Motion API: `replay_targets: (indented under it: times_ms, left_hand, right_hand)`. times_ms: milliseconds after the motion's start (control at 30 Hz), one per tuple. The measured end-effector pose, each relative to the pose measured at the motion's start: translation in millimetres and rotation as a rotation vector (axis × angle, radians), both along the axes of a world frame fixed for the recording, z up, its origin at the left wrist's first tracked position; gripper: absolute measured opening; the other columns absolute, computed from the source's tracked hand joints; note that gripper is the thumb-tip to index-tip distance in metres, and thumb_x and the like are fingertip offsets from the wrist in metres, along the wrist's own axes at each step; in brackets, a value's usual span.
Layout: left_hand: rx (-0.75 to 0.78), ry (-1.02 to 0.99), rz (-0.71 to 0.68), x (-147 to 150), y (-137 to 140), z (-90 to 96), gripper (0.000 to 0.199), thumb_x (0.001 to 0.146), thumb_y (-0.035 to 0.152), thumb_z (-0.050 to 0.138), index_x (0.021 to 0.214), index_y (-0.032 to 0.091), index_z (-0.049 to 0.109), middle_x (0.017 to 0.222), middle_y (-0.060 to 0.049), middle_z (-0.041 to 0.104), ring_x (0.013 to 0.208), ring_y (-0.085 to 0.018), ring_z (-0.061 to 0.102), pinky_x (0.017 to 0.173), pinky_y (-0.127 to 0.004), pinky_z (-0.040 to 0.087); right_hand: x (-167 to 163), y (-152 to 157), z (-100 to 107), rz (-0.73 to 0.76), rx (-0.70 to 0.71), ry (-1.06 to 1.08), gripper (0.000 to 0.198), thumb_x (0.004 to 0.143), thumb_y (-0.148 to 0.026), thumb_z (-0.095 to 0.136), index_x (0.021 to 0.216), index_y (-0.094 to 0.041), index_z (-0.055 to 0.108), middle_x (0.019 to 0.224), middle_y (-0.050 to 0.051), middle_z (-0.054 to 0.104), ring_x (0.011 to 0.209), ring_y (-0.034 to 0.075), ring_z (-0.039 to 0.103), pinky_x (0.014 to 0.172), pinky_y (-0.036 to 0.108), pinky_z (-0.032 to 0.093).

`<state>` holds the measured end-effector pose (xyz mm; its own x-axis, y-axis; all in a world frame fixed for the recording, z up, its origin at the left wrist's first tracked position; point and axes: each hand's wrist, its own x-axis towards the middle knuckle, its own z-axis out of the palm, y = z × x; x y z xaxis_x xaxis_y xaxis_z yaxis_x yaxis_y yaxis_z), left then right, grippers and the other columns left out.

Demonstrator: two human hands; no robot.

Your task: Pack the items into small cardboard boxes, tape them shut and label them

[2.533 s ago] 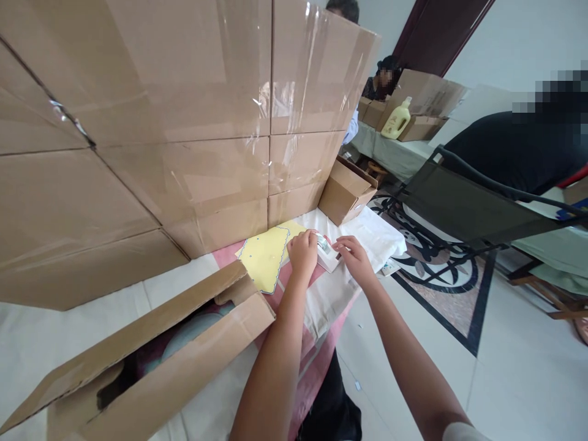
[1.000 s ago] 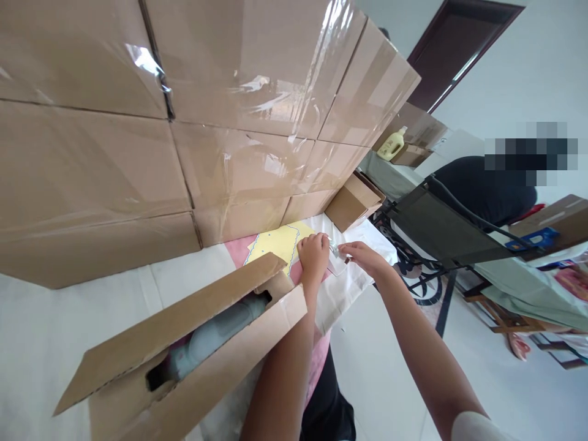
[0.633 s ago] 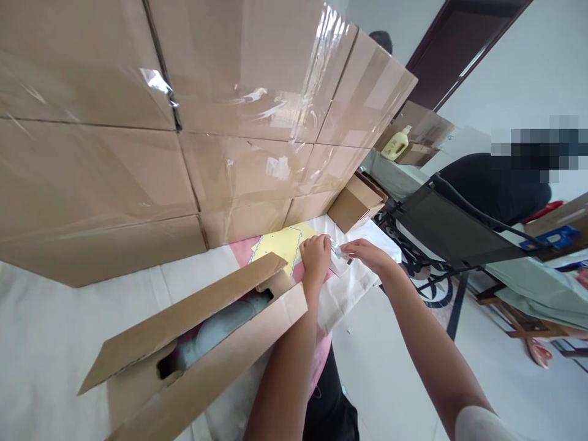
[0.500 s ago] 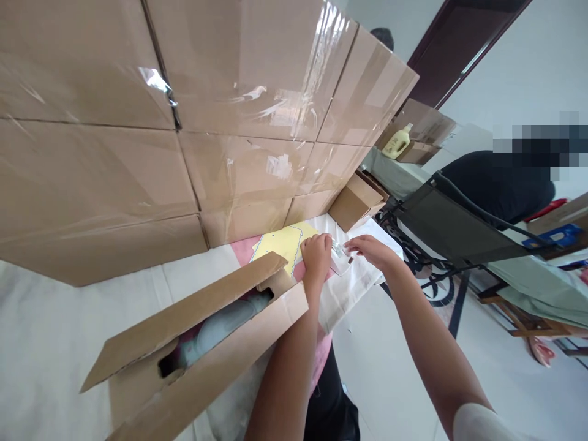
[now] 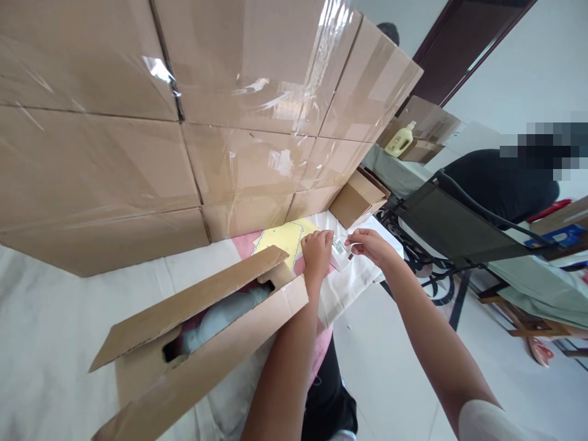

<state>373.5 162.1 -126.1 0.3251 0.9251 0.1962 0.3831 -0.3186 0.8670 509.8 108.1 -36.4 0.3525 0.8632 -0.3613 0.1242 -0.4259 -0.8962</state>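
On the cloth-covered table, my left hand is closed with its fingers curled down, beside a small white paper-like item; what lies under its fingers is hidden. My right hand is on the other side of that item, thumb and fingers pinched together. Anything in the pinch is too small to make out. Nearer to me stands an open cardboard box with its flap raised, by my left forearm. Inside it lies a pale bluish bottle-like container.
Taped cardboard boxes are stacked like a wall at the back. A smaller carton stands at their right end. A yellow sheet lies by my left hand. Right of the table are a mesh chair, a seated person and a yellow jug.
My right hand has shifted slightly, its fingers drawn closer together beside the white item. My left hand stays in place. The whole view has moved a little.
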Motion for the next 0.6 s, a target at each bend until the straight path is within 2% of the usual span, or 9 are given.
replay_targets:
  times_ms: [167, 300, 433, 600]
  left_hand:
    - [0.004, 0.006, 0.002, -1, 0, -0.2, 0.037, 0.107, 0.039, 0.036, 0.106, 0.030, 0.072, 0.107, 0.000, 0.075, 0.104, -0.020, 0.063, 0.101, -0.036, 0.036]
    - [0.003, 0.007, 0.002, -1, 0, -0.4, 0.037, 0.107, 0.039, 0.035, 0.107, 0.031, 0.071, 0.110, -0.001, 0.075, 0.107, -0.020, 0.063, 0.102, -0.037, 0.036]
    - [0.000, 0.011, -0.006, 0, 1, -1.2, 0.038, 0.107, 0.039, 0.035, 0.106, 0.031, 0.072, 0.109, -0.001, 0.075, 0.108, -0.020, 0.063, 0.102, -0.037, 0.036]
    - [-0.006, 0.015, -0.003, 1, 2, -2.4, 0.037, 0.106, 0.039, 0.036, 0.107, 0.030, 0.072, 0.111, -0.002, 0.075, 0.109, -0.021, 0.062, 0.102, -0.038, 0.036]
  right_hand:
    - [-3, -1, -3, -0.005, 0.029, 0.001, 0.043, 0.066, -0.034, 0.083, 0.071, -0.023, 0.042, 0.074, 0.005, 0.070, 0.048, 0.011, 0.051, 0.055, 0.034, 0.050]
    - [-4, 0, -7, -0.026, 0.077, -0.052, 0.035, 0.068, -0.033, 0.077, 0.074, -0.023, 0.044, 0.074, 0.003, 0.070, 0.052, 0.012, 0.053, 0.051, 0.028, 0.041]
    - [-4, 1, -11, -0.023, 0.138, -0.142, 0.026, 0.067, -0.031, 0.074, 0.085, -0.021, 0.057, 0.076, 0.002, 0.070, 0.055, 0.011, 0.050, 0.050, 0.026, 0.033]
    - [-6, 0, -15, 0.077, 0.136, -0.190, 0.035, 0.062, -0.030, 0.079, 0.094, -0.018, 0.070, 0.076, 0.001, 0.067, 0.061, 0.012, 0.052, 0.053, 0.026, 0.039]
